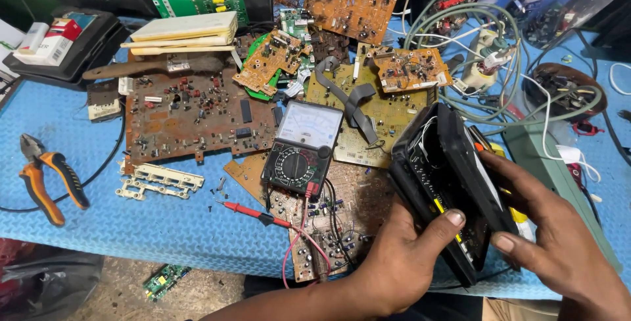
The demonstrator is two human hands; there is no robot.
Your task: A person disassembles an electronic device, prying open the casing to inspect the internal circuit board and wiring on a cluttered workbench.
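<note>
Right of the multimeter (302,150), I see both hands clamped on the black casing (447,186), left hand (401,262) underneath, right hand (559,242) outboard, long axis running diagonally away.

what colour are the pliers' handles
Orange and black, on the pliers in the head view.

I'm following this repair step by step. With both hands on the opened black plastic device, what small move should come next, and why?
Probably spread the two halves of the opened black plastic device a little wider. The left hand grips its lower edge, thumb on the inner board, and the right hand holds the outer shell. It gapes only partly, wires showing inside, so a gentle spread seems safest.
</note>
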